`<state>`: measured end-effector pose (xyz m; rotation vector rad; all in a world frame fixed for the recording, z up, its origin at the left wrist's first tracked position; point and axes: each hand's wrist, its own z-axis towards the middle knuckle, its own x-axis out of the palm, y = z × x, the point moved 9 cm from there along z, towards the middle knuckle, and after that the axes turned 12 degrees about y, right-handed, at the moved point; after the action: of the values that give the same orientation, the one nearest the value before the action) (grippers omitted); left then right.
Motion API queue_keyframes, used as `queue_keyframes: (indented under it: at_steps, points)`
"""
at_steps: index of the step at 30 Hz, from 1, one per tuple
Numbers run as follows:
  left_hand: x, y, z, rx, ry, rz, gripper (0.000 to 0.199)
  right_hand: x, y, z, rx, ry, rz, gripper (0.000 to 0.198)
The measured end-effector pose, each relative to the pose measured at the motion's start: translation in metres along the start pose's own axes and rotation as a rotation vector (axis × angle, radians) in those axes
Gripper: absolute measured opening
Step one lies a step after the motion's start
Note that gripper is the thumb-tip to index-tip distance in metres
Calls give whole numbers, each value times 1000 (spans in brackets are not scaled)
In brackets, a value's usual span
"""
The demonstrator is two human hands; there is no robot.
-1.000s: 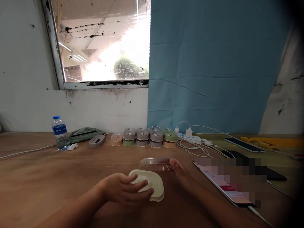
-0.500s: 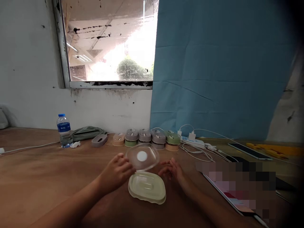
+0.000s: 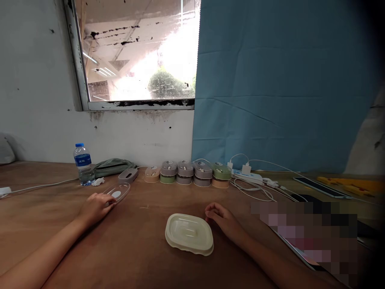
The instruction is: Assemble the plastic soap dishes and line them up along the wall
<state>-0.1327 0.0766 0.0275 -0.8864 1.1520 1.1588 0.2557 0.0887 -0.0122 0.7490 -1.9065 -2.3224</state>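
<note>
My left hand is closed on the near edge of a clear plastic lid with a white round sticker, low over the table on the left. In front of me a pale green, rounded rectangular plastic piece lies on the table; it looks like a lid or shallow container turned over. Just off its upper right corner is my right hand. Its fingers are loosely curled, with a gap to the thumb and nothing visible between them.
Along the wall stand several small stacked boxes, a grey oval cover, a grey-green pouch and a water bottle. White cables and a power strip lie at the back right. A phone and a partly blurred-out device lie on the right.
My left hand has carried the clear lid from above the pale green piece to the left, down toward the table. My right hand stays beside the pale green piece, its fingers more curled.
</note>
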Motion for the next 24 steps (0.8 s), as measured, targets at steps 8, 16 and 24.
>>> queue_keyframes:
  at_steps: [8,16,24]
  points:
    - [13,23,14,-68,4,-40,31,-3,-1,1,2,1,-94,5]
    - [18,34,15,-96,-10,-37,30,-1,4,-1,6,6,-198,6]
    - [3,-55,28,78,-301,89,34,0,5,0,-25,1,-226,2]
